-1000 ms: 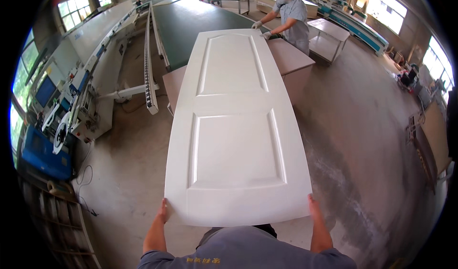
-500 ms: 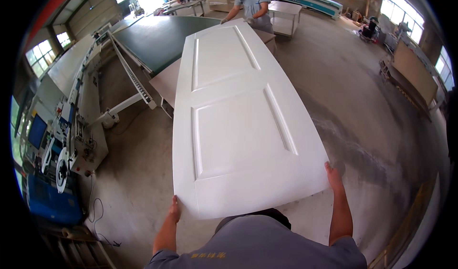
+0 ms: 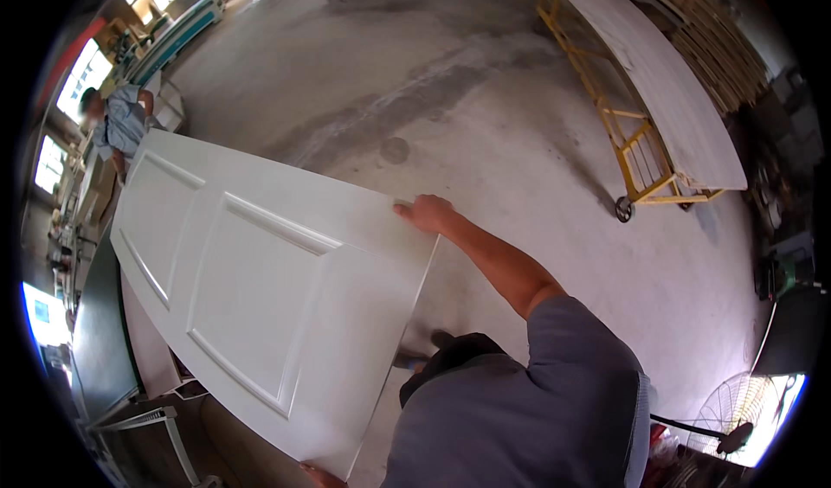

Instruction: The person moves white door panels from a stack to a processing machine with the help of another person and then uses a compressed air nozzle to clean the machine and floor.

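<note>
Grey concrete floor (image 3: 346, 81) spreads through a workshop, a white door (image 3: 268, 306) held roughly flat above it.
At far left, a green-topped surface (image 3: 102, 337) lies past the door's long edge, and a co-worker (image 3: 125, 125) in a grey-blue shirt stands at the far end, hands at its edge. Matching heights at both ends and equal pace should suit this hold best, with no twist through the panel. Its long axis runs from the co-worker at upper left to the person at lower right, a short edge facing the person. The left hand (image 3: 325, 476), mostly cut off, holds the near-left corner; the right hand (image 3: 428, 214) has its fingers wrapped round the opposite long edge. Farther right stands a yellow trolley (image 3: 625, 112) bearing a pale board (image 3: 666, 81), then a wire-caged fan (image 3: 734, 410).
</note>
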{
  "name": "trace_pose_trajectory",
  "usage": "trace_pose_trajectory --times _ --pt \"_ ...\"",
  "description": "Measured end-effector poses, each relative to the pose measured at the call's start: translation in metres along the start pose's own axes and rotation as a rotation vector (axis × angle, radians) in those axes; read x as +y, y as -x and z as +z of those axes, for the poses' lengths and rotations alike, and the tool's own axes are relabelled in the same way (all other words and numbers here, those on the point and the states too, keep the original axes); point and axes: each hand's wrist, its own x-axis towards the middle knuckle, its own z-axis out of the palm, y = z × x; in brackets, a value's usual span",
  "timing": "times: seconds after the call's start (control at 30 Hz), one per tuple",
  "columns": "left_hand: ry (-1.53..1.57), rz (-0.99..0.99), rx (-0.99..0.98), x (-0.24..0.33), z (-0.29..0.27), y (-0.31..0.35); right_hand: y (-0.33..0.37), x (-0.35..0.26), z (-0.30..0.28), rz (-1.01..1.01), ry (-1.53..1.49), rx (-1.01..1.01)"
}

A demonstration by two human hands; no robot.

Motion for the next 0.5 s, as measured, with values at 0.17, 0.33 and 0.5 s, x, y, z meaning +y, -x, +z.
trace_pose_trajectory --times 0.17,0.33,0.5 --pt "-0.059 -0.028 -0.003 -0.010 -0.015 0.075 0.111 0.025 -0.057 0.039 0.021 0.040" --pt "-0.072 -0.021 -0.010 -0.059 -0.045 0.155 0.202 0.091 -0.055 0.068 0.031 0.060" --pt "-0.059 -0.033 0.048 -0.122 -0.051 0.263 0.263 0.194 -0.057 0.075 -0.006 0.027"
